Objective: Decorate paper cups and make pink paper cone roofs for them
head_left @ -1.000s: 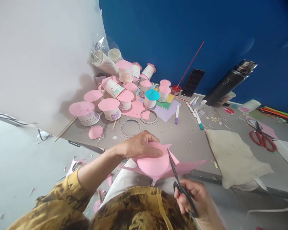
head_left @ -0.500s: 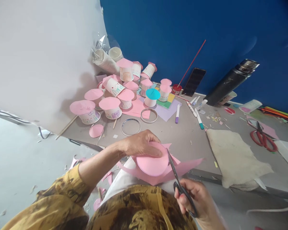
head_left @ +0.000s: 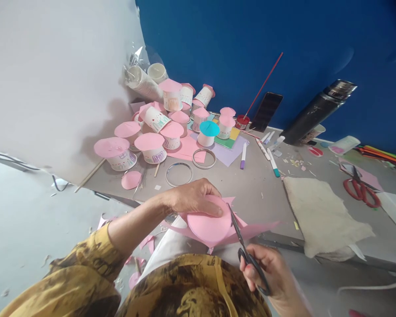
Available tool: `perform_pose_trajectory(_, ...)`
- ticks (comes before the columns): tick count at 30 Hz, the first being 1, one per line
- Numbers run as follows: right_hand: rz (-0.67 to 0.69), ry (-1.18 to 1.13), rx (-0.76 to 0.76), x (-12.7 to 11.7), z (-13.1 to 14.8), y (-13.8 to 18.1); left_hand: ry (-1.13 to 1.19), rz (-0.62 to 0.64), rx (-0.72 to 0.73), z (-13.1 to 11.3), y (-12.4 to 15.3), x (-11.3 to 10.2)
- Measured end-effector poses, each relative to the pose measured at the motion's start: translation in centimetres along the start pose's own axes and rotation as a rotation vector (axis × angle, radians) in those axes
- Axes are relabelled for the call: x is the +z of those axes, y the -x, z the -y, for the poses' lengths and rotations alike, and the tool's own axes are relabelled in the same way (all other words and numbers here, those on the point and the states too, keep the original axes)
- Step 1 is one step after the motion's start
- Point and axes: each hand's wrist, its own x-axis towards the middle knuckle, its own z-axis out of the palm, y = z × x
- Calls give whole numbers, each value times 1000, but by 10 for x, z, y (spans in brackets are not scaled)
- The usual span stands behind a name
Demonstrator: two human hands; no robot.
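Observation:
My left hand (head_left: 196, 200) grips a sheet of pink paper (head_left: 207, 226), thumb on top, over my lap at the table's front edge. A rounded outline shows on the paper, and cut strips hang loose around it. My right hand (head_left: 267, 273) is closed round the black handles of a pair of scissors (head_left: 242, 240). Their blades point up and away, at the right edge of the round part. Beyond my left hand lie two silvery rings (head_left: 179, 175), flat on the table.
White cups with pink paper tops (head_left: 150, 147) crowd the back left, one with a blue top (head_left: 209, 128). A cream cloth (head_left: 326, 215), red-handled scissors (head_left: 361, 191), markers (head_left: 243, 156), a phone (head_left: 266, 112) and a black flask (head_left: 317, 114) are to the right. Paper scraps litter the floor (head_left: 66, 246).
Both hands stay almost in place. The loose pink strip below the round part has shifted a little, and the scissors remain at the paper's right edge.

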Motion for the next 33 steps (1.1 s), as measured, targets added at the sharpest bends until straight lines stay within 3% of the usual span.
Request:
perform_pose_trajectory(5, -26, 42, -20, -6, 8, -6, 12, -56, 12, -2, -3, 2)
perform_pose_trajectory(11, -135, 189, -65, -27, 20, -28, -52, -281, 16, 5, -6, 2)
perform_pose_trajectory(17, -178, 220, -74, -31, 15, -32, 348, -297, 31, 30, 7, 6)
perform_pose_trajectory(20, -320, 336, -165, -48, 14, -36, 530, -399, 76, 39, 10, 13)
perform_pose_trajectory(23, -554, 632, -241, -79, 17, -48, 592, -481, 103, 39, 8, 27)
perform_pose_trajectory(26, -705, 988, -313, -109, 21, -60, 380, -457, 156, 28, -1, 52)
perform_pose_trajectory(28, -770, 1187, -311, -121, 25, -65, 76, -336, 267, 20, -9, 71)
perform_pose_trajectory(33, -722, 1496, -221, -131, 39, -67, -598, -162, 450, 17, -33, 109)
